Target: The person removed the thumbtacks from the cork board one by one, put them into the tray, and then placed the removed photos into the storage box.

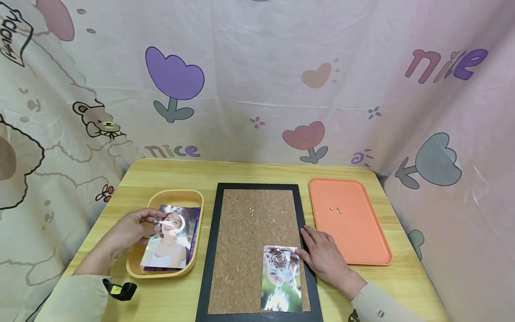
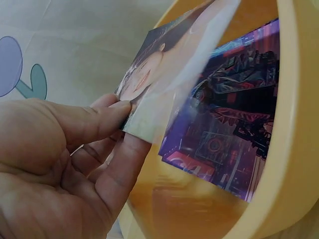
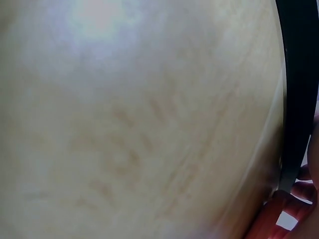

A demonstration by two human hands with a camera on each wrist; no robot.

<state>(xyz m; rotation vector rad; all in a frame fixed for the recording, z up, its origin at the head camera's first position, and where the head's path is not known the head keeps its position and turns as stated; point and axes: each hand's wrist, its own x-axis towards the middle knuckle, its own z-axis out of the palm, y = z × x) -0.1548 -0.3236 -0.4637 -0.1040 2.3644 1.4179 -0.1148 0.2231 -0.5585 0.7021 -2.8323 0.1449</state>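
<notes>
My left hand (image 1: pixel 134 228) pinches the left edge of a photo print (image 1: pixel 170 250) of a person in a white top. Thumb and fingers grip the print's edge in the left wrist view, tilting it above a purple, neon-coloured print (image 2: pixel 224 119) in a yellow basket (image 1: pixel 161 274). To the right lies a black-framed cork board (image 1: pixel 241 255), with a tiger photo (image 1: pixel 281 281) at its lower right. My right hand (image 1: pixel 327 259) rests on the board's right frame, fingers extended, thumb by the tiger photo's upper right corner. The right wrist view shows just some fingertips (image 3: pixel 301 191) by the dark frame.
An orange tray (image 1: pixel 354 241) sits right of the board, with several tiny shiny studs (image 1: pixel 340 212) on it. The wooden table (image 1: pixel 185 172) meets a patterned curtain (image 1: pixel 249 80) at the back and sides.
</notes>
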